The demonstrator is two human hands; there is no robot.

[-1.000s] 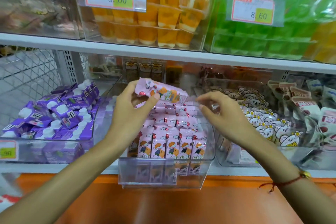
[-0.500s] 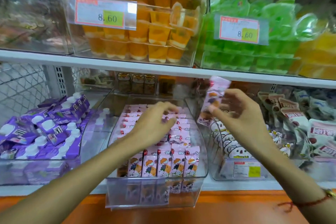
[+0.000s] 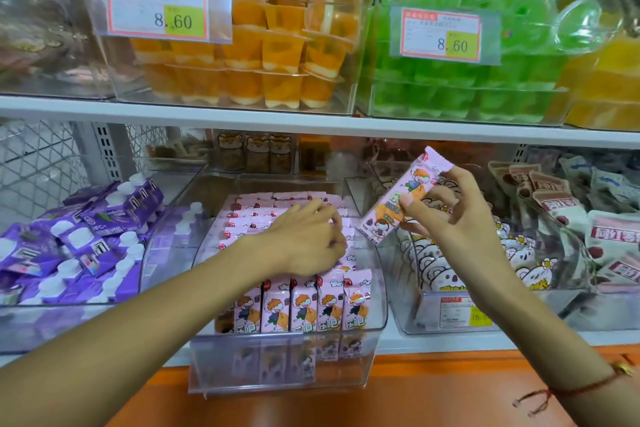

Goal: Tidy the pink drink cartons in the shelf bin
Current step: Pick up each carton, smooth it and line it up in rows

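Lifted a bit higher and tipped more slantwise since half a second back: the loose pink carton [image 3: 401, 198], pinched mid-body between thumb and fingertips of the right hand [image 3: 446, 215], up and just off to the right of the clear bin [image 3: 379, 314]. Left hand [image 3: 304, 239] pushed deeper over the packed pink cartons [image 3: 298, 308], fingers curled down among the tops; couldn't tell if actually gripping one or just nudging. Looked light, probably a small foil-ish pack with a crimped top flap, slightly squishy and a bit slick, so best grabbed across the flat faces mid-body, not by the flap. Front row below the left wrist stood upright already; rows behind leaned back.
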